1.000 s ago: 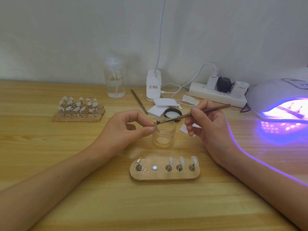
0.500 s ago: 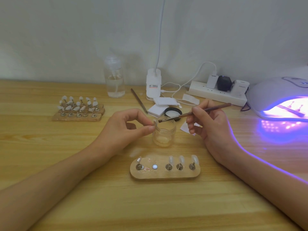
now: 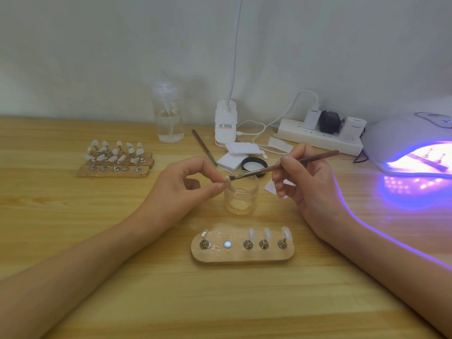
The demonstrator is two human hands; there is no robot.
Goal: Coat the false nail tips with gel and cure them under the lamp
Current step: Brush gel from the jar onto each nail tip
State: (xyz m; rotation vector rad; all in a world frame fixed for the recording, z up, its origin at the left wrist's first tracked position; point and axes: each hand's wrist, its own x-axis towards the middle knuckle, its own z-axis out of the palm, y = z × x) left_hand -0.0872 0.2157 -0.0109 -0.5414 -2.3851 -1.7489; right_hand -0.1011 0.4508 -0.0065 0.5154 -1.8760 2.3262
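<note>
Brown brush crosswise, bristles leftward, pinched in right hand grip; nail tip in left hand pinch.

A pale wooden surface runs back to a plain white wall. Near the wall stands a clear pump bottle, partly filled with clear liquid. To its right is the white clip base of a desk light, its slim neck rising out of view. A thin brown stick lies slantwise between them. Two white square pads overlap just in front of the base. Further right lies a white power strip with a black adapter between two white plugs, and a white cable loops beside it.
</note>
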